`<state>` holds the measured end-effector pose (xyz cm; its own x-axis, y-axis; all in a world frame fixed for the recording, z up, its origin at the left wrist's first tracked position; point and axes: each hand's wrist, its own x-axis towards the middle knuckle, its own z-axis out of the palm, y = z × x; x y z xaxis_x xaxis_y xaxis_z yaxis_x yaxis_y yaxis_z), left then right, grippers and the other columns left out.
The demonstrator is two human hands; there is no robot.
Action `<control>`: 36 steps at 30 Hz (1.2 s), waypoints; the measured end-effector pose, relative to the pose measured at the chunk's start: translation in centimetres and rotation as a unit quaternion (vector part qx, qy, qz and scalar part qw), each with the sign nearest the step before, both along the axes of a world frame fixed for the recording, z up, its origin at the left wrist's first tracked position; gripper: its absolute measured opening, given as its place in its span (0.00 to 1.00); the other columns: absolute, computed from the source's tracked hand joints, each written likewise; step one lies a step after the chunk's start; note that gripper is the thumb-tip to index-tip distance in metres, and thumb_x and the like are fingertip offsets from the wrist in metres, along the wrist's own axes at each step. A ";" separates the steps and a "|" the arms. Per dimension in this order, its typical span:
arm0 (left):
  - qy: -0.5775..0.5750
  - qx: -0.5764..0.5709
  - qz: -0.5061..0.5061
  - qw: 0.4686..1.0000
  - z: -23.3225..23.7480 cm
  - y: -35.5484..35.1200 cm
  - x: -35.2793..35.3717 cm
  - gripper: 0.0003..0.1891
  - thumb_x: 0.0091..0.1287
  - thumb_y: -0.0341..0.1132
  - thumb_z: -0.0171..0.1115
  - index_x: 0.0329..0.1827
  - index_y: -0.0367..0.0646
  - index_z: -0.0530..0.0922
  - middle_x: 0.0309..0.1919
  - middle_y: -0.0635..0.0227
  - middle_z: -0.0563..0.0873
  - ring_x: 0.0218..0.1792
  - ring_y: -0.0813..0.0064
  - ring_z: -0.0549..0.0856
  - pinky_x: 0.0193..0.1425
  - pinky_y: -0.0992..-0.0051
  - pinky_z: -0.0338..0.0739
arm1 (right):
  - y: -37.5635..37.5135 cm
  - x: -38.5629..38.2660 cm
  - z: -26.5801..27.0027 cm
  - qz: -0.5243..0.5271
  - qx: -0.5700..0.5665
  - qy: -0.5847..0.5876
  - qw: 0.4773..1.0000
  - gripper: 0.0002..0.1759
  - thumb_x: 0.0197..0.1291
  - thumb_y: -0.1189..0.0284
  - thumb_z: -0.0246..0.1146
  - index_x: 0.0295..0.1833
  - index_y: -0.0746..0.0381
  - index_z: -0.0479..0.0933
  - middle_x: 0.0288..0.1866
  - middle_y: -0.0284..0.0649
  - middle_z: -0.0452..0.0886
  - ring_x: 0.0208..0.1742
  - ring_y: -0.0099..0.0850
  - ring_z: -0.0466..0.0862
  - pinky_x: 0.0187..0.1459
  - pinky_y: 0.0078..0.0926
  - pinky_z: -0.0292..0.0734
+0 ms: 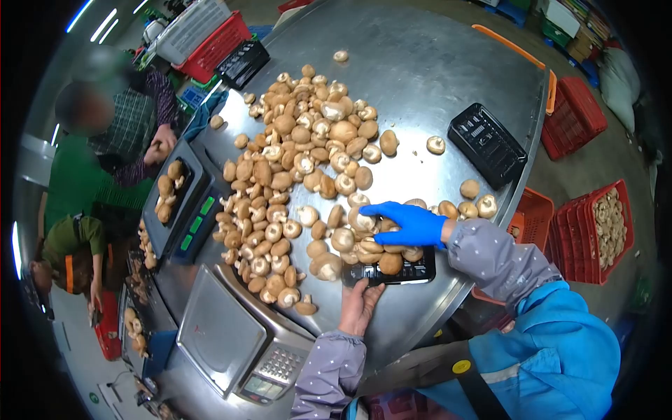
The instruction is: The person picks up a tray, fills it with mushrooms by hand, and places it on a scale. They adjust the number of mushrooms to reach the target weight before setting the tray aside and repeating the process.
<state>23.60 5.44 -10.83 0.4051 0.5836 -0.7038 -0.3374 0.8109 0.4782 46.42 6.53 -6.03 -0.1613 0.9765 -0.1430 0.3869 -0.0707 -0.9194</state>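
Observation:
My left hand [360, 306] is bare and grips the near edge of a black plastic tray [413, 273], thumb on its rim. Shiitake mushrooms [390, 263] are heaped over the tray and hide much of its inside. Over the heap lies my right hand [409, 224] in a blue glove, its thumb and fingers stretched apart across the mushrooms and touching them. The undersides of its fingers are hidden. Left of the tray, a large pile of loose shiitake mushrooms [283, 126] spreads over the steel table [413, 77].
An empty black tray [488, 145] lies at the table's right. A weighing scale [224, 329] stands at lower left, another scale [175, 203] beyond it with mushrooms. Red crates [574, 115] stand off the right edge. Across the table, a person [126, 126] works; another bends below.

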 end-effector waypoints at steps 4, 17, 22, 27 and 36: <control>-0.052 -0.031 0.036 0.998 -1.0 -1.6 -2.4 0.19 0.62 0.18 0.46 0.57 0.36 0.61 0.50 0.54 0.73 0.48 0.58 0.78 0.54 0.59 0.77 | -3.4 -2.2 0.7 0.020 -0.030 -0.054 0.998 0.31 0.54 0.67 0.60 0.65 0.51 0.62 0.57 0.43 0.70 0.58 0.37 0.72 0.56 0.31 0.67; -0.045 -0.013 0.027 0.999 3.1 -4.9 -7.8 0.25 0.60 0.16 0.44 0.62 0.42 0.58 0.57 0.58 0.67 0.53 0.61 0.74 0.53 0.58 0.77 | -7.1 -6.0 5.0 -0.235 -0.039 0.247 0.939 0.29 0.55 0.73 0.61 0.64 0.56 0.62 0.56 0.32 0.70 0.43 0.19 0.73 0.43 0.17 0.71; -0.051 0.016 0.039 0.998 4.9 -4.6 -11.0 0.26 0.60 0.16 0.44 0.62 0.44 0.57 0.58 0.59 0.66 0.54 0.61 0.73 0.51 0.57 0.77 | -6.7 -8.7 7.1 -0.217 0.014 0.239 0.946 0.30 0.55 0.74 0.61 0.64 0.58 0.62 0.56 0.36 0.70 0.41 0.20 0.75 0.46 0.18 0.71; -0.054 0.060 0.067 0.995 7.7 -3.4 -15.6 0.29 0.59 0.16 0.46 0.64 0.47 0.56 0.57 0.60 0.68 0.50 0.62 0.76 0.43 0.63 0.82 | -5.7 -11.8 9.6 -0.177 0.023 0.290 0.940 0.30 0.55 0.76 0.59 0.65 0.59 0.59 0.59 0.39 0.68 0.35 0.20 0.77 0.37 0.18 0.73; -0.010 0.126 0.079 0.989 10.6 -2.4 -21.7 0.27 0.60 0.17 0.44 0.63 0.44 0.57 0.57 0.61 0.68 0.52 0.65 0.75 0.44 0.62 0.80 | -1.1 -23.0 10.5 0.030 0.023 0.210 0.977 0.26 0.59 0.72 0.57 0.64 0.52 0.62 0.40 0.33 0.76 0.30 0.16 0.74 0.33 0.15 0.71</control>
